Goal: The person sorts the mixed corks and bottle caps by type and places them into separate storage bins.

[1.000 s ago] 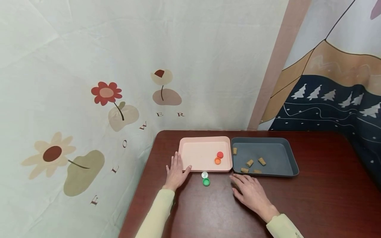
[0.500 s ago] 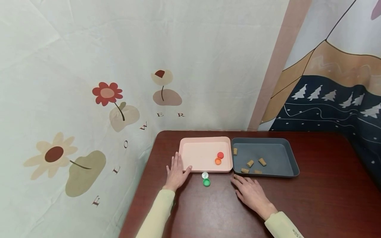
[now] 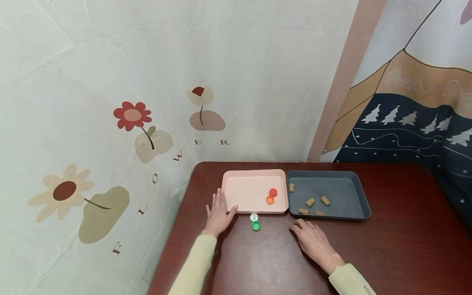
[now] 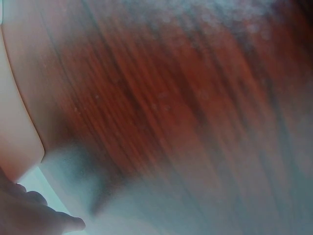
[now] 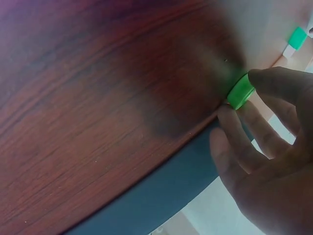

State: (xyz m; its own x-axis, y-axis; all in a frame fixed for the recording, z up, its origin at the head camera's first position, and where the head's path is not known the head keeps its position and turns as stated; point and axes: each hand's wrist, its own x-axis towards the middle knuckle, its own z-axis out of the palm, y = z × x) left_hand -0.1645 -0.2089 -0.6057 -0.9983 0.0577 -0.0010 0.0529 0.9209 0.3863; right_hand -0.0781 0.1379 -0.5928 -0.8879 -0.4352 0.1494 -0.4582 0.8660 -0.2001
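Note:
My left hand [image 3: 216, 219] rests at the front left corner of the pink tray [image 3: 250, 171], its fingers spread along the rim. In front of the grey tray [image 3: 354, 180], my right hand [image 3: 313, 243] bends over the table. The right wrist view shows a green bottle cap [image 5: 241, 91] pinched between its thumb and fingertips; the hand mostly hides that cap from the head view. To its left, a white cap [image 3: 254, 217] and another green cap [image 3: 256, 226] lie together on the table. Inside the pink tray are a red cap [image 3: 273, 192] and an orange cap [image 3: 270, 200].
Several cork stoppers [image 3: 325, 200] lie scattered in the grey tray, which stands right beside the pink one. Both trays sit on a dark red wooden table [image 3: 258, 266]. A printed curtain [image 3: 265, 82] hangs behind the table and along its left side.
My right hand has drawn slightly back to the right, and its thumb and fingers have closed around the green cap. The left hand, trays and other caps stay in place.

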